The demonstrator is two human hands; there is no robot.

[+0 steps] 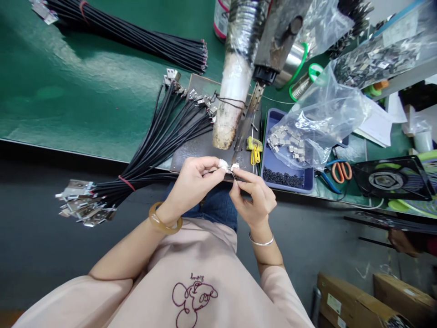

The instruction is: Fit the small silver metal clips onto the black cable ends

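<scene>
My left hand (200, 178) is closed in a pinch, white wrapping on a fingertip. A black cable (172, 176) runs from the bundle into it, and the fingers hide its end. My right hand (255, 195) is closed too, thumb and forefinger pinching what looks like thin solder wire. Between both hands' fingertips sits a small silvery metal connector (235, 167), partly covered. Right above it, the soldering iron (250, 109) points down, its tip at the connector. Beside the iron hangs a pale, scorched suction tube (230, 109). Which hand carries the connector is hard to see.
Cables with metal connectors (167, 132) lie left, banded in red. Another cable bundle (133, 32) lies behind. A blue tray (309, 182) at right holds bagged connectors and small black parts. Beyond are pliers (341, 171), a black fan (392, 178) and solder spools (302, 86).
</scene>
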